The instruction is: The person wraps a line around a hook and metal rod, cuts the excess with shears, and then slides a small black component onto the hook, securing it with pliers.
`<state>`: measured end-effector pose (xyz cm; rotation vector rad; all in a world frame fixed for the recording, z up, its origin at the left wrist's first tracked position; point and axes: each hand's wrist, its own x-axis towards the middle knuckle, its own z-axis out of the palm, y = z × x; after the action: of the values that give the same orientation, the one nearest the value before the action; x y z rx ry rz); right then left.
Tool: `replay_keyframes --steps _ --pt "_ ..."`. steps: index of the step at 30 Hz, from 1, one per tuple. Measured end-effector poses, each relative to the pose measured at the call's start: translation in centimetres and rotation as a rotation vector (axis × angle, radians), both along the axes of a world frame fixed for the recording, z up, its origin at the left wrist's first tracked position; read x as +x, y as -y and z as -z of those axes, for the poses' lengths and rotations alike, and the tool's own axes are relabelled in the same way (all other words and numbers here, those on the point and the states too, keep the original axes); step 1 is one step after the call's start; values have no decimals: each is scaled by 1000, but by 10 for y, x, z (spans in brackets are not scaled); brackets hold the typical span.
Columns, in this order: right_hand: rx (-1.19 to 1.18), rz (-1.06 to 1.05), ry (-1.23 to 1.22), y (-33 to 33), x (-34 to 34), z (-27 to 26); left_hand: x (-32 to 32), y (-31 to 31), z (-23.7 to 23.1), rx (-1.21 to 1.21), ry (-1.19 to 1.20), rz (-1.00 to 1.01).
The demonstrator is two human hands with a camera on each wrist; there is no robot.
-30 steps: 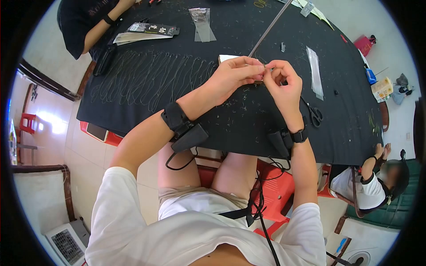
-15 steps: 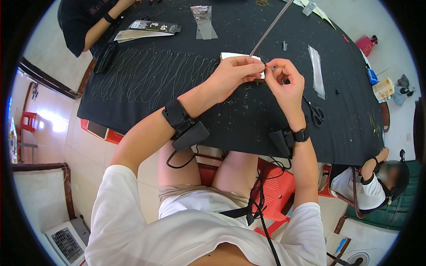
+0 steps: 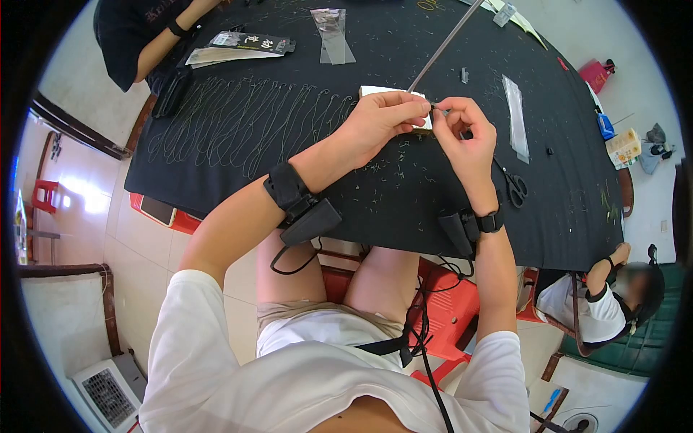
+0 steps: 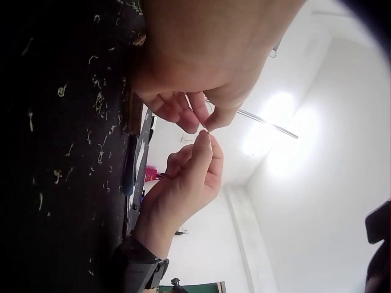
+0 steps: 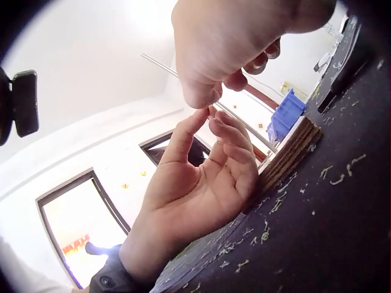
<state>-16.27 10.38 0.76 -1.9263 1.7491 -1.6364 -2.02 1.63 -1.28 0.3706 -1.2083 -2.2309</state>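
Over the front part of the black table, my two hands meet fingertip to fingertip. Thumb and index finger of the left hand (image 3: 382,121) pinch a small dark strand (image 3: 433,107), most of it hidden by the fingers. From the other side the right hand (image 3: 468,137) pinches the same strand, its other fingers curled. In the right wrist view the left hand (image 5: 198,189) shows its palm. A thin metal rod (image 3: 447,47) rises at a slant from a white-topped board (image 3: 372,90) with brown layered edges, just behind the hands.
Several thin dark cord loops (image 3: 245,119) lie in a row on the left. Black scissors (image 3: 515,189) and a clear plastic sleeve (image 3: 514,115) are to the right. Packaging (image 3: 242,49) lies at the far left. Thread scraps (image 5: 266,235) litter the cloth. Other people sit at the table.
Both hands stay joined at the fingertips. The right hand has shifted very slightly to the right, and the dark strand shows a little more between the fingers.
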Motion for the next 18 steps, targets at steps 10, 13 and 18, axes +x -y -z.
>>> replay_keyframes --steps 10,13,18 --pt "-38 -3 6 -2 4 -4 1 -1 -1 1 -1 -1" --pt "-34 -13 -3 -2 2 -4 1 -1 -2 1 -11 3" --pt "-39 -9 -11 -1 2 -3 2 -2 -3 12 3 5"
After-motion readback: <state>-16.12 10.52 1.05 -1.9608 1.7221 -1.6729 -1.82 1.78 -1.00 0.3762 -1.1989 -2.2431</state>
